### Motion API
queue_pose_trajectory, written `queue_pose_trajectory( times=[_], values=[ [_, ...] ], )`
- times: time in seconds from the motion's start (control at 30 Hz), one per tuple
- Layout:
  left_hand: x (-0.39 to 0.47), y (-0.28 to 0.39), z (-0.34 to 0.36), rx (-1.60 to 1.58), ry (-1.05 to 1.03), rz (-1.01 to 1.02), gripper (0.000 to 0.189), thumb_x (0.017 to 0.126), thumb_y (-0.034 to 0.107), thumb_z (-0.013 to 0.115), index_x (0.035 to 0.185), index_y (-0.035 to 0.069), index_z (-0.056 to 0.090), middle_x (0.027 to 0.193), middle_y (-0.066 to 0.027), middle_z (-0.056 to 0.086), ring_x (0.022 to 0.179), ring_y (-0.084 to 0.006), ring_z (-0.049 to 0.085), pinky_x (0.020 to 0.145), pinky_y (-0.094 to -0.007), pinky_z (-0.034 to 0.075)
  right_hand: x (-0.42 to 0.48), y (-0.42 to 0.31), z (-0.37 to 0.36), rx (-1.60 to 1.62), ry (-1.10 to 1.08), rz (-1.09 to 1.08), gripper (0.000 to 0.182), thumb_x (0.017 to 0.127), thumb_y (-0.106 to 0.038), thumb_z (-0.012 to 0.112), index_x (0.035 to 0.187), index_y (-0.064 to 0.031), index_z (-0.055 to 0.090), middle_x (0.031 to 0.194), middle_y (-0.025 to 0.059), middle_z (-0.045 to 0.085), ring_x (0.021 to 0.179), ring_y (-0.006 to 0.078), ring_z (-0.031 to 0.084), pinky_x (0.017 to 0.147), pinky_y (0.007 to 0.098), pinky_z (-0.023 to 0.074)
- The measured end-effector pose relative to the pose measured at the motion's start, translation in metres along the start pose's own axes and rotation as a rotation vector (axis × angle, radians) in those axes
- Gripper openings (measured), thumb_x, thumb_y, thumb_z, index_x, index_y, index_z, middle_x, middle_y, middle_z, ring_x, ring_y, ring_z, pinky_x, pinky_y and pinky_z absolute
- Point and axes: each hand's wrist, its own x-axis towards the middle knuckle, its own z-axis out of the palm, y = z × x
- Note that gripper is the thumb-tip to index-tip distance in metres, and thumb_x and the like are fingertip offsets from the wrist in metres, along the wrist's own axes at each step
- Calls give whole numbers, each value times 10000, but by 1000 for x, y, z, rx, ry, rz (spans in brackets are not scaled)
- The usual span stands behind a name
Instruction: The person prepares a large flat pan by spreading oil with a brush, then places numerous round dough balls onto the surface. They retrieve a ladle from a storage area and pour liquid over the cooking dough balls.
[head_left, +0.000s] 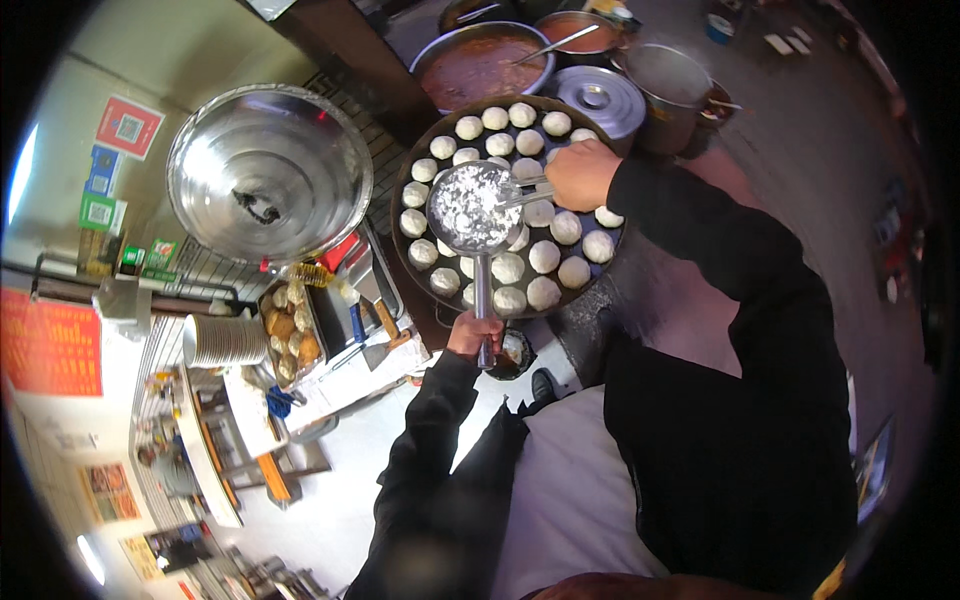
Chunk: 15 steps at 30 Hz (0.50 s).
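Note:
My left hand (476, 334) grips the handle of a round metal ladle (474, 206). Its bowl hangs over a large round griddle pan (570, 297). A bright, mottled white and silver surface fills the bowl; I cannot tell what it is. Metal tongs (534, 196) are held in my right hand (581, 176), with their tips at the ladle's right rim. Round white dough buns (544, 256) cover the pan, dusted or pale on top. The ladle and my right hand hide some of them.
Beyond the pan stand a basin of reddish stew (480, 71), a lidded pot (596, 97) and a steaming pot (667, 75). To the left are a big shiny metal lid (270, 172), a tray of browned buns (289, 330), stacked bowls (225, 340) and a scraper (375, 355).

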Motion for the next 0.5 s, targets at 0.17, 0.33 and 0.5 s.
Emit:
queue_pose_trajectory(
  times=[0.17, 0.33, 0.5],
  values=[
    [26, -1, 24, -168, 121, 13, 133, 700, 50, 590, 813, 10, 533, 611, -74, 517, 451, -195, 516, 420, -306, 447, 38, 9, 21, 104, 17, -105, 178, 733, -153, 573, 762, -27, 694, 797, 173, 671, 819, 324, 660, 708, 449, 506],
    [38, 0, 44, -190, 207, 30, 142, 704, 55, 590, 825, 8, 532, 615, -73, 515, 456, -192, 513, 427, -307, 443, 45, 42, 0, 46, -98, -235, 186, 729, -154, 566, 761, -24, 695, 802, 177, 672, 806, 316, 663, 701, 436, 508],
    [42, 4, 54, -192, 274, 36, 157, 701, 78, 587, 830, 6, 532, 610, -75, 514, 454, -192, 519, 419, -307, 434, 72, 57, -19, 28, -106, -260, 207, 732, -184, 574, 794, -30, 698, 837, 170, 672, 826, 346, 651, 719, 437, 506]
  ],
)
